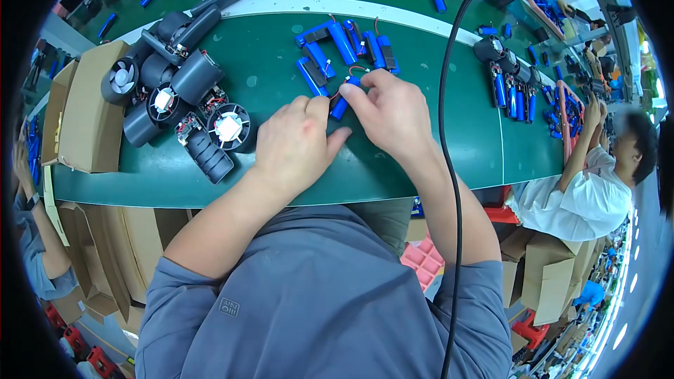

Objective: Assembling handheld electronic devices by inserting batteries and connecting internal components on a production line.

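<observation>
- Fingers of my right hand (393, 111) are clamped on a blue battery pack (339, 108), thumb across it; those of my left hand (295, 142) curl close beside it, and whether they grip it I cannot tell.
- That pack sits between my two hands, above the green counter (260, 42), tilted, one end under my right thumb. If the thumb rolls off, I judge it could twist loose and drop.
- A thin red lead (359, 67) shows by its upper end; a tug from a knuckle could strain the joint.
- Loose blue packs (342, 42) lie bunched just beyond my fingertips, wires among them. Reaching forward carelessly could snag one lead and drag its neighbours.
- To my left, dark grey fan housings (198, 77) are heaped; a swing of my left elbow or wrist could topple the pile.
- Across my right arm's view hangs a black cable (459, 238); catching it could jerk my grip.
</observation>
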`<control>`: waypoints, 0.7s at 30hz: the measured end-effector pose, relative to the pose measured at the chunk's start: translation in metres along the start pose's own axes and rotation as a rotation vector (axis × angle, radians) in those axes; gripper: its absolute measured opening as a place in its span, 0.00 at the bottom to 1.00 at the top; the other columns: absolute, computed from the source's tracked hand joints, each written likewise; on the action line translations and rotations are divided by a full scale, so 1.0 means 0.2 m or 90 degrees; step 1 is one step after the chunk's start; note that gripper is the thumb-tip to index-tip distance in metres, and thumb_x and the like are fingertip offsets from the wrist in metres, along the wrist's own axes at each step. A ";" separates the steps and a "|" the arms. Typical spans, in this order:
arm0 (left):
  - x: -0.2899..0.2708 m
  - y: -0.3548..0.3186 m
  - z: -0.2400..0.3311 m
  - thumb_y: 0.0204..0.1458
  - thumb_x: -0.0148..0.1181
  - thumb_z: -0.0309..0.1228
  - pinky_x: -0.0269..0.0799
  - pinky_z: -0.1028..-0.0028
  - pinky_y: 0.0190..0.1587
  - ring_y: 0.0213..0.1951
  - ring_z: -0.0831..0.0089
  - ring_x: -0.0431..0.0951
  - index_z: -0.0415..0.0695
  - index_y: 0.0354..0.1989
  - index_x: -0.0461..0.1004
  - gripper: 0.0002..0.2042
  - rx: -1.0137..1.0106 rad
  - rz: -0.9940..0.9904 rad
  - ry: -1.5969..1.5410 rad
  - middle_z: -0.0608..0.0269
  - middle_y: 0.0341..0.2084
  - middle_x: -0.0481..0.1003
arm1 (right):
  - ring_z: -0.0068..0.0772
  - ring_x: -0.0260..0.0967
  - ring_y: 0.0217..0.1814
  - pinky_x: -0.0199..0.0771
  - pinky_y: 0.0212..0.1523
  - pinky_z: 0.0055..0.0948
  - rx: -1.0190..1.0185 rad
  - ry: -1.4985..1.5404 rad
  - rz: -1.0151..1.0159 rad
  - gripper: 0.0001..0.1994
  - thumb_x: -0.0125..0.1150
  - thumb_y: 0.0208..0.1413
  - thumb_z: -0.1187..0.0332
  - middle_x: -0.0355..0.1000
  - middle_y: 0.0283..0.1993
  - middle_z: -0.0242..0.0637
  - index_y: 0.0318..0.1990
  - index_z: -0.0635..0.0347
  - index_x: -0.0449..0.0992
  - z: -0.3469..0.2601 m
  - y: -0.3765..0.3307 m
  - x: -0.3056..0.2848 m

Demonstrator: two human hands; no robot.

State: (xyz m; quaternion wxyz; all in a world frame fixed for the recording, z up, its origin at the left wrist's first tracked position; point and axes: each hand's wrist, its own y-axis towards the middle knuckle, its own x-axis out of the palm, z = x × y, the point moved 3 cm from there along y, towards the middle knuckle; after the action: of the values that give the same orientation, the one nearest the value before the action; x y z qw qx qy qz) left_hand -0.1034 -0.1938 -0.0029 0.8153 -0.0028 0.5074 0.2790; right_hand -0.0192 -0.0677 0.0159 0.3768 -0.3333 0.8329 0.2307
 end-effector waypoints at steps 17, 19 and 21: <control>0.00 0.07 0.03 0.41 0.66 0.30 0.73 0.62 0.41 0.44 0.58 0.72 0.45 0.42 0.74 0.16 0.017 0.001 -0.031 0.58 0.44 0.67 | 0.16 0.66 0.29 0.66 0.24 0.16 0.148 0.542 -0.109 0.15 0.64 0.43 0.80 0.67 0.32 0.29 0.41 0.62 0.70 0.11 -0.04 -0.02; 0.01 0.08 0.02 0.41 0.67 0.30 0.72 0.63 0.43 0.45 0.58 0.72 0.47 0.43 0.74 0.18 -0.004 -0.015 -0.031 0.59 0.46 0.68 | 0.15 0.66 0.29 0.66 0.22 0.15 0.134 0.522 -0.086 0.15 0.64 0.44 0.80 0.68 0.33 0.30 0.39 0.60 0.66 0.12 -0.07 0.00; 0.01 0.08 0.02 0.41 0.66 0.30 0.72 0.63 0.45 0.46 0.57 0.71 0.45 0.44 0.73 0.19 0.022 0.040 0.002 0.58 0.48 0.68 | 0.15 0.66 0.29 0.66 0.22 0.14 0.129 0.538 -0.058 0.16 0.65 0.44 0.79 0.69 0.33 0.31 0.40 0.60 0.66 0.13 -0.08 0.01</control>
State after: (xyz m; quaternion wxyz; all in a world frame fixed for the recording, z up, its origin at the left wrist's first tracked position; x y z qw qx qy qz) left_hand -0.1067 -0.1792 0.0020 0.8054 0.0267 0.5130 0.2958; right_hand 0.0047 -0.0620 -0.0034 0.0434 -0.3960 0.9169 -0.0259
